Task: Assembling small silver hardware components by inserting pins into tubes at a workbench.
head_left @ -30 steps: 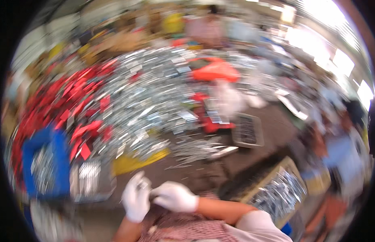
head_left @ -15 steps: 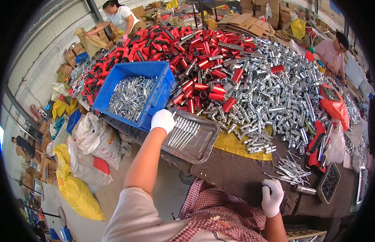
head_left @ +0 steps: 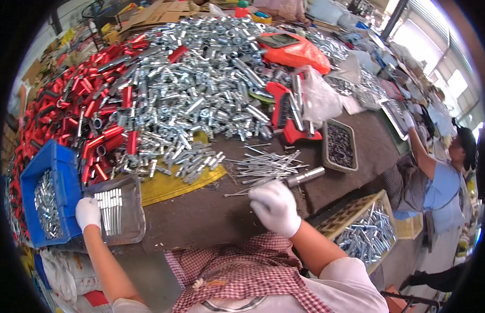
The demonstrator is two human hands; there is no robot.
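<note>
My left hand (head_left: 88,213), in a white glove, rests at the left edge of a dark grey tray (head_left: 134,208), its fingers bunched; what they grip, if anything, is hidden. Inside that tray, several slim metal rods (head_left: 113,216) with thicker upper ends lie side by side. My right hand (head_left: 276,207), also gloved in white, is closed above the brown table, just in front of a loose pile of thin metal rods (head_left: 268,164). What sits in its fingers cannot be made out. A shiny metal tube (head_left: 306,176) lies right beside it.
A blue bin (head_left: 70,193) of small metal parts stands left of the tray. Behind spreads a heap of metal fittings (head_left: 195,88) and red handles (head_left: 62,104). A black-parts tray (head_left: 340,143), red tool (head_left: 284,112) and rod-filled crate (head_left: 367,235) lie right. A co-worker (head_left: 440,172) sits beyond.
The view has swung to the right, bringing the crate and a co-worker into sight. My right hand has moved forward and left to the rod pile; my left stays at the tray.
</note>
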